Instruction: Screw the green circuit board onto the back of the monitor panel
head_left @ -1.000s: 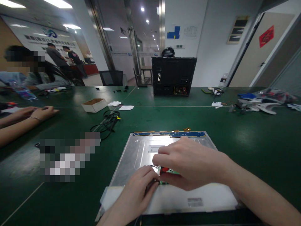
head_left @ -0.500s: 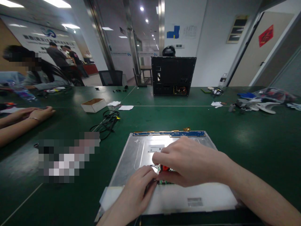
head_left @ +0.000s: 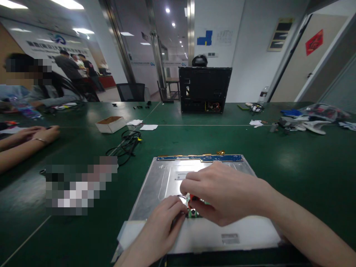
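A silver display panel (head_left: pixel 164 178) lies back-up on the green table (head_left: pixel 292 167), with a blue circuit strip (head_left: pixel 200 158) along its far edge. My right hand (head_left: pixel 225 193) curls over the panel's middle, its fingers pinching a small green circuit board with a red part (head_left: pixel 192 211). My left hand (head_left: pixel 164 226) comes in from below and grips thin dark wires at the board's left side. Most of the little board is hidden under my right fingers.
A black cable bundle (head_left: pixel 125 145) and a small cardboard box (head_left: pixel 110 124) lie to the far left. A black computer case (head_left: pixel 205 90) stands at the back. Parts and bags (head_left: pixel 308 120) clutter the far right. Another person's forearms (head_left: pixel 25 142) rest at the left edge.
My right hand shifted slightly over the small board, exposing a bit more of it. The person's hands at the left drew back a little. The panel stayed still.
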A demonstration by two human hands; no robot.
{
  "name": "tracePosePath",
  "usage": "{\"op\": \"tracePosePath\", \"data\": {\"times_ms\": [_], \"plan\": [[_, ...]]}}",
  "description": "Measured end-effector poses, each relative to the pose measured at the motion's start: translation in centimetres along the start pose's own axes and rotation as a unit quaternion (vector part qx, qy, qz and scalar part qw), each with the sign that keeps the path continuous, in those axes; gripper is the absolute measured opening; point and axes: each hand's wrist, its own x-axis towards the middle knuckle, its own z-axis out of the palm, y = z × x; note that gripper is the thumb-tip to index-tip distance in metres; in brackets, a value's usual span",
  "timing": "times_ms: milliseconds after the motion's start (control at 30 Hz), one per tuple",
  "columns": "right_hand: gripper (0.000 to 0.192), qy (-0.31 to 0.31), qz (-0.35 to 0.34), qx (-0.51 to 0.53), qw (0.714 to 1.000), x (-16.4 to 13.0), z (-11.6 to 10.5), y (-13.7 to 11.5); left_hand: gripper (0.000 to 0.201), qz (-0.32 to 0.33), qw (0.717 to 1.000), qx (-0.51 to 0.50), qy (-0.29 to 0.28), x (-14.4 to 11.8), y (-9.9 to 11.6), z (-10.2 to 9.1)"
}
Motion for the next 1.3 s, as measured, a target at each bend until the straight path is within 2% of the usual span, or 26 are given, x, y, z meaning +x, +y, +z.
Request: {"op": "tracePosePath", "data": {"times_ms": [267,433,700,867,1000,1100,1300], "plan": [[0.022,-0.002,0.011,-0.031,0.999,0.14,0.28,0.18,0.019,0.006,1.0,0.002,0.01,-0.06,-0.12,0.16],[0.011,-0.007,-0.007,0.008,1.0,-0.03,-0.06,0.0,0.02,-0.003,1.0,0.0,0.003,0.14,0.16,-0.02],[0.01,0.002,0.009,-0.018,1.0,0.17,0.18,-0.1,0.023,0.005,1.0,0.002,0.004,-0.02,-0.1,0.09],[0.018,0.001,0.012,-0.034,0.999,0.16,0.38,0.15,0.023,0.009,1.0,0.005,0.008,-0.2,-0.31,0.27],[0.011,-0.006,-0.003,-0.008,1.0,-0.02,0.09,0.13,0.019,0.003,1.0,0.008,0.002,-0.06,-0.14,0.14],[0.013,-0.016,-0.007,0.006,1.0,-0.07,-0.13,-0.03,0.019,-0.006,1.0,0.006,-0.002,-0.01,-0.03,0.03],[0.008,-0.013,0.001,-0.011,1.0,0.12,-0.08,-0.13,0.023,0.001,1.0,0.007,0.004,0.0,-0.02,-0.01]]}}
